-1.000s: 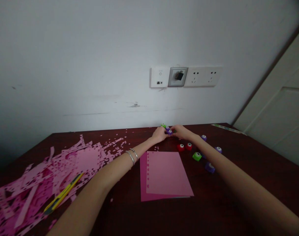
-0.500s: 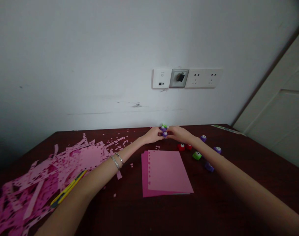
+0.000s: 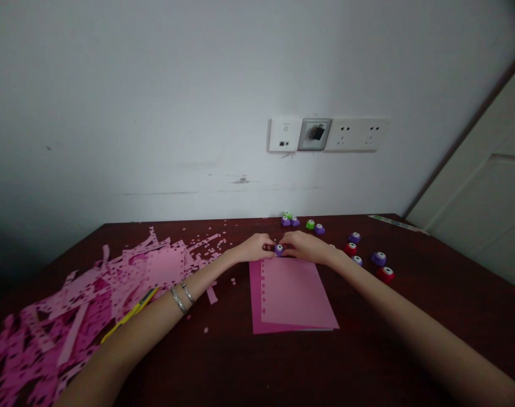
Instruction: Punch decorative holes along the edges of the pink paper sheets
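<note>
A small purple craft punch (image 3: 278,250) with a white round button sits at the far edge of the pink paper sheets (image 3: 295,294). My left hand (image 3: 254,247) pinches it from the left, fingers curled. From the other side my right hand (image 3: 303,247) grips the same punch with thumb and fingers. The top sheet has a row of small punched shapes down its left side, and a darker pink sheet shows beneath it. Whether the paper's edge lies inside the punch is hidden by the fingers.
Cut pink paper strips (image 3: 87,299) cover the left side, with a yellow cutter (image 3: 134,310) on them. Several purple and green punches (image 3: 294,221) stand near the wall. Others, including a red punch (image 3: 385,275), lie right. A patterned strip (image 3: 397,223) lies at the back right.
Both hands have come back from near the wall to the paper's far edge, with a purple punch between them. The view has shifted slightly.
</note>
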`<state>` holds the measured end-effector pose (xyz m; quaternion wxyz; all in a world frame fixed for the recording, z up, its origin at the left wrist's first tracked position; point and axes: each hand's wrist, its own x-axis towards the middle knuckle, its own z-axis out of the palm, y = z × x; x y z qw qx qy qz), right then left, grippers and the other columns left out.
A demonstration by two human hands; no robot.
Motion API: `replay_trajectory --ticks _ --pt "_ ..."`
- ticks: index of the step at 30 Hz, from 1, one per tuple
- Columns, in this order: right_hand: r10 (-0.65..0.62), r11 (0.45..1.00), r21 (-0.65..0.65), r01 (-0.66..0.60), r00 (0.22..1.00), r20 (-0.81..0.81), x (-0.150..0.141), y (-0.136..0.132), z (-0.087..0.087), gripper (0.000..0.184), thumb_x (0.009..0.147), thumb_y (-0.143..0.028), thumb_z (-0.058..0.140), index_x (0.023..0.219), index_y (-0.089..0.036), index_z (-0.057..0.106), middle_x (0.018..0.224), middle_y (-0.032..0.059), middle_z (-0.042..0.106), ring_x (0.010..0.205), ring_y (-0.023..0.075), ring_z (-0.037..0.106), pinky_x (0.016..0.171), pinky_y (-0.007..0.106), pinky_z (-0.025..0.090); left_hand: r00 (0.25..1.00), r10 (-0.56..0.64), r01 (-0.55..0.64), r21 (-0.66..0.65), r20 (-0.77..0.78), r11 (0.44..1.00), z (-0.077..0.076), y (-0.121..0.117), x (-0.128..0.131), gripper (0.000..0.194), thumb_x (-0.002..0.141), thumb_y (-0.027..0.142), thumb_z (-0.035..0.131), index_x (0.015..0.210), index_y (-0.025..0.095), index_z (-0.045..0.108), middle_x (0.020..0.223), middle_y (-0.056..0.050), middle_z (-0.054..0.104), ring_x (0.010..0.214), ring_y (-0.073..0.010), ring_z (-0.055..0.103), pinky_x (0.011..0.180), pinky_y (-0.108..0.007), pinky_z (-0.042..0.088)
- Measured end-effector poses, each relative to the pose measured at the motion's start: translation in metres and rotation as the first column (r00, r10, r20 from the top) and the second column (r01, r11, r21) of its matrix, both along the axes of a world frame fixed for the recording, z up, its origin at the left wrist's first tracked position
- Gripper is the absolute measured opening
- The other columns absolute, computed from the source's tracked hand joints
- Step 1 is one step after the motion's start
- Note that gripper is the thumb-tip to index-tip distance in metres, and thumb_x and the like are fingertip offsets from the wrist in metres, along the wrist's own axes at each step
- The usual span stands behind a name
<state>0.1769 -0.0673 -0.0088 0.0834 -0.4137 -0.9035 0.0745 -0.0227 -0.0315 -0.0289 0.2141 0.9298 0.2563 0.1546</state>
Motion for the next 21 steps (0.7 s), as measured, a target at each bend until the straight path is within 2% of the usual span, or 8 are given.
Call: replay_trajectory --ticks 7,11,13,16,21 --pt "-0.021 1.0 -0.007 0.021 0.998 -0.052 0.0 -0.002 -0.006 0.021 0.081 -0.025 0.055 0.098 -0.017 0.064 0.098 0.0076 0.064 0.09 0.0184 0.057 0.079 0.026 0.039 1.0 0.003 -0.003 -0.013 -0.001 1.0 -0.001 -0.001 -0.002 0.02 0.075 0.028 0.058 0.086 0.013 0.067 0.069 0.0 0.054 0.064 -0.0107 0.049 0.059 -0.022 0.036" --pt "-0.101 0.993 -0.064 0.095 0.99 -0.1 0.005 -0.003 -0.003 0.019 0.079 -0.028 0.057 0.092 -0.016 0.064 0.088 0.0063 0.066 0.08 0.0171 0.058 0.07 0.025 0.041 0.994 0.113 -0.113 -0.127 -0.002 0.986 0.005 -0.001 -0.006 0.033 0.072 0.032 0.061 0.101 0.014 0.063 0.07 0.0 0.059 0.061 -0.0105 0.05 0.057 -0.021 0.037" --pt "-0.13 0.986 -0.118 0.117 0.986 -0.104 0.007 -0.005 0.001 0.018 0.078 -0.029 0.057 0.087 -0.016 0.064 0.081 0.0051 0.066 0.072 0.0157 0.058 0.063 0.024 0.041 0.987 0.158 -0.159 -0.187 -0.02 0.969 0.009 0.0 -0.011 0.031 0.072 0.032 0.061 0.097 0.013 0.064 0.071 -0.001 0.061 0.061 -0.0105 0.051 0.057 -0.021 0.037" --pt "-0.17 0.967 -0.203 0.154 0.983 -0.063 0.008 -0.01 0.006 0.019 0.075 -0.033 0.059 0.082 -0.017 0.064 0.077 0.0042 0.066 0.065 0.0145 0.058 0.054 0.022 0.038 0.987 0.129 -0.148 -0.226 -0.094 0.963 0.015 0.001 -0.019 0.024 0.071 0.034 0.062 0.08 0.013 0.067 0.07 -0.002 0.062 0.062 -0.0112 0.053 0.057 -0.021 0.037" --pt "-0.301 0.928 -0.207 0.309 0.951 0.069 0.005 -0.015 0.008 0.022 0.067 -0.037 0.066 0.079 -0.019 0.064 0.081 0.005 0.066 0.067 0.0162 0.058 0.05 0.023 0.035 0.979 0.066 -0.105 -0.197 -0.194 0.975 0.016 -0.002 -0.024 0.025 0.063 0.034 0.069 0.078 0.015 0.064 0.072 0.0 0.061 0.062 -0.0106 0.052 0.056 -0.021 0.035"
